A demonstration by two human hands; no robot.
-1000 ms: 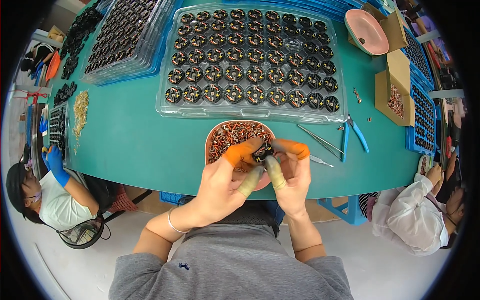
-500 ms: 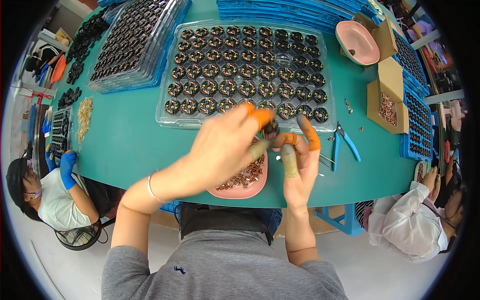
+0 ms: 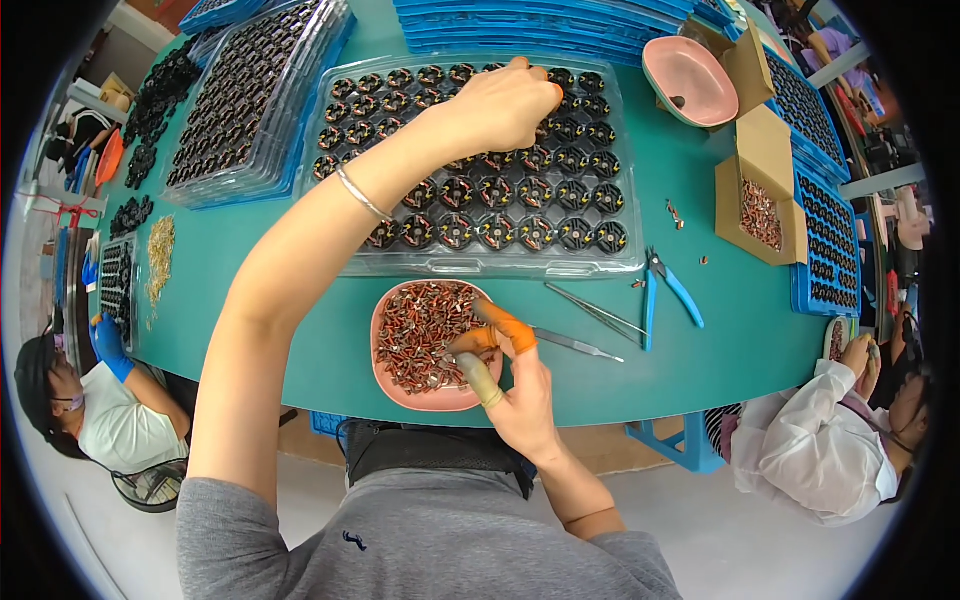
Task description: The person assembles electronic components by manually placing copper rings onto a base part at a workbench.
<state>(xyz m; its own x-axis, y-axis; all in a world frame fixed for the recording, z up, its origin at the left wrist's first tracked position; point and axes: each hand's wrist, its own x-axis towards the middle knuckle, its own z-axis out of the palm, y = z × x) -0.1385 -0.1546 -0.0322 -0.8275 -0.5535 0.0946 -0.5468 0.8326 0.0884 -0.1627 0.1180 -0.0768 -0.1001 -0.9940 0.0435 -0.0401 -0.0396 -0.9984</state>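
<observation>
My left hand [image 3: 510, 105] is stretched over the far part of a clear plastic tray [image 3: 480, 267]. Its fingers, with orange finger covers, curl downward; their tips and whatever they hold are hidden behind the hand. Round black parts [image 3: 497, 232] with small copper and yellow pieces on them sit in rows in the tray. At the near edge, my right hand [image 3: 515, 375] reaches into a pink bowl [image 3: 440, 402] filled with small copper-red cylindrical components [image 3: 415, 335]. Its covered thumb and a finger are bent together among the components; I cannot make out what is between them.
Tweezers [image 3: 600, 310], a second slim tool [image 3: 580, 346] and blue-handled pliers [image 3: 672, 290] lie right of the bowl. Beyond are a cardboard box [image 3: 735, 215] of components, another pink bowl [image 3: 690, 80] and stacked trays [image 3: 250, 110]. Co-workers [image 3: 125, 410] sit at both sides.
My hands, together over a black part before, have parted. The left has moved away to the far part of the tray; the right has come down into the bowl.
</observation>
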